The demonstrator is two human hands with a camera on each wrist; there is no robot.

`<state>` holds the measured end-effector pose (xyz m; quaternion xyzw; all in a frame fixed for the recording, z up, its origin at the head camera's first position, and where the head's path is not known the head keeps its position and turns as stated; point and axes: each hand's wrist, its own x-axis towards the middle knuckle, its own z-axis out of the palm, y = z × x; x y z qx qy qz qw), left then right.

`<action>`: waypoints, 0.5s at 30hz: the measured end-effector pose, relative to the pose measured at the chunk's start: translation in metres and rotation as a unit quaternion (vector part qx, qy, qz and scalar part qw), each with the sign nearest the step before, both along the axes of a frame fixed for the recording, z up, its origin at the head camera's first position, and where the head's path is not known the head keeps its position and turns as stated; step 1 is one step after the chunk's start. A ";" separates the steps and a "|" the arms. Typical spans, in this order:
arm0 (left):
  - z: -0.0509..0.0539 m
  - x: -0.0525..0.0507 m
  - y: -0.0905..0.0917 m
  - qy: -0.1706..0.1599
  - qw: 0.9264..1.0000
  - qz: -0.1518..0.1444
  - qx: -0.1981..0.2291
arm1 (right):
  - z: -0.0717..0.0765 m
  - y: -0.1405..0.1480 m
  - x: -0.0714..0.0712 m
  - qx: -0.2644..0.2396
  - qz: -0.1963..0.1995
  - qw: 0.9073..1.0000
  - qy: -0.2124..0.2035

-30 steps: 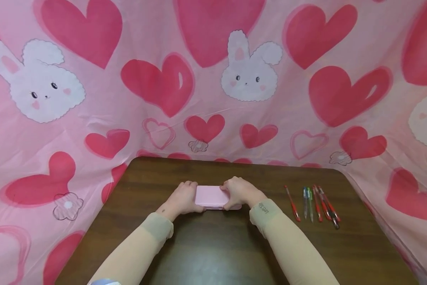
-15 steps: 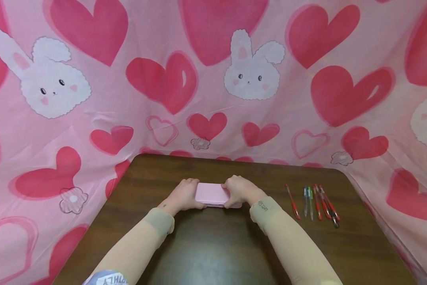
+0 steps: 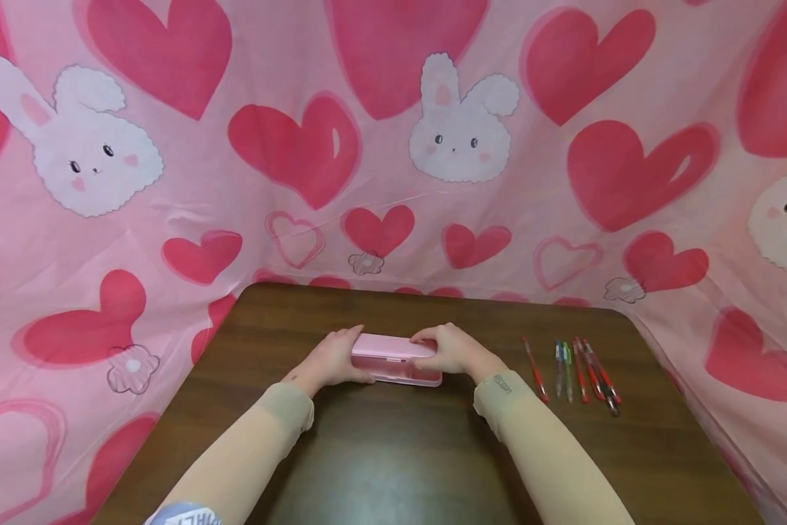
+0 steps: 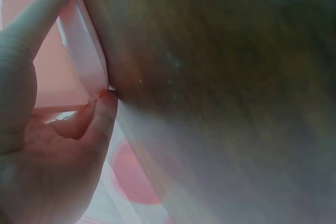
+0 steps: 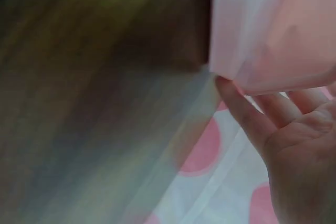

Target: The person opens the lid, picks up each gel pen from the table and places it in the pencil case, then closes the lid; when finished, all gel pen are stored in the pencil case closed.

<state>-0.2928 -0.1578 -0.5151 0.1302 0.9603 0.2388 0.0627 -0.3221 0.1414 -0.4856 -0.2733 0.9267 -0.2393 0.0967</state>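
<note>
1. While we held the pink case (image 3: 385, 348) at both ends, it lay between our hands on the brown tabletop (image 3: 367, 445), toward the far side.

2. Its lid (image 3: 375, 345) stood partly raised, tilted up at the front, so that a gap showed between it and the base (image 3: 409, 380).

3. Our left hand (image 3: 332, 357) gripped the left end, with the thumb at the front and the fingers (image 4: 107, 109) bent to the far corner.

4. Our right hand (image 3: 456, 351) gripped the right end, with the thumb at the front of the lid and a finger over its top; in the right wrist view, fingertips touched the end of the case. How firmly each finger pressed, we could not tell.

5. To the right of our hands, well apart from the case, we had a lone red pen (image 3: 535, 370), its length pointing away from us.

6. Farther right, just beside one another, lay a blue pen (image 3: 559, 354), a green pen (image 3: 567, 357) and several red pens (image 3: 580, 368), with a dark pen end (image 3: 613, 408) nearest us.

7. Pale sleeves (image 3: 242, 452) covered our forearms, and behind the tabletop we had a pink cloth (image 3: 380, 168) printed with hearts and rabbits.
</note>
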 end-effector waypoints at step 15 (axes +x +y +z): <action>0.000 0.006 -0.008 -0.015 0.995 0.013 0.095 | -0.009 0.021 -0.004 -0.152 -0.053 0.986 0.052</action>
